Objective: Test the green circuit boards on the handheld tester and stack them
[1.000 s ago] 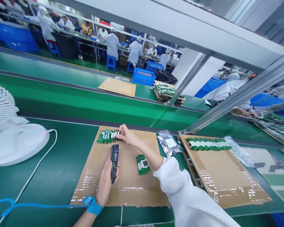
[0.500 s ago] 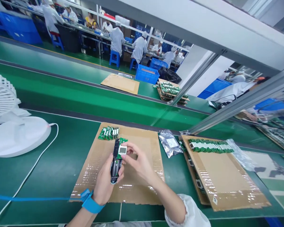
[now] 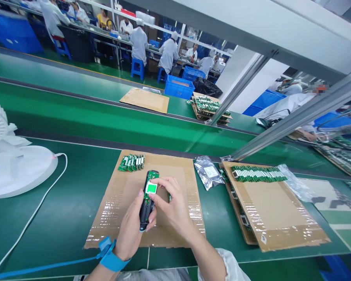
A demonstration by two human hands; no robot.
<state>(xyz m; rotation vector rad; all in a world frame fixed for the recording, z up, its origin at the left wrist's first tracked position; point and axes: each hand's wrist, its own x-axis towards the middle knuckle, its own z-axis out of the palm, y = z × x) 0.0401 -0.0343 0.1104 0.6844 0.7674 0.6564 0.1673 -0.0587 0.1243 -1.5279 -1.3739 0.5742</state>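
Note:
A long black housing (image 3: pixel 146 212) is held upright-slanted by my left hand (image 3: pixel 130 226), its fingers wrapped round the lower part. In the housing's upper part lies a green circuit board (image 3: pixel 152 175) with a small white-framed screen (image 3: pixel 151 188) that glows green. My right hand (image 3: pixel 174 205) pinches the board at the screen's edges with thumb and fingertips. Some green shows behind the right fingers, too hidden to name. Below both hands is a cardboard sheet (image 3: pixel 175 171), with a row of green boards (image 3: pixel 131 162) at its upper left corner.
A white fan (image 3: pixel 26 168) with a cable stands left; a blue wrist strap cord (image 3: pixel 46 270) runs leftward. To the right lie a silvery bag (image 3: pixel 209 173) and stacked cardboard (image 3: pixel 276 210) bearing boards. A metal post (image 3: pixel 251 146) slants upward. People work beyond.
The board now lies in line in the housing, where it sat askew before. Its screen has turned from grey to lit green. The whole view has shifted slightly.

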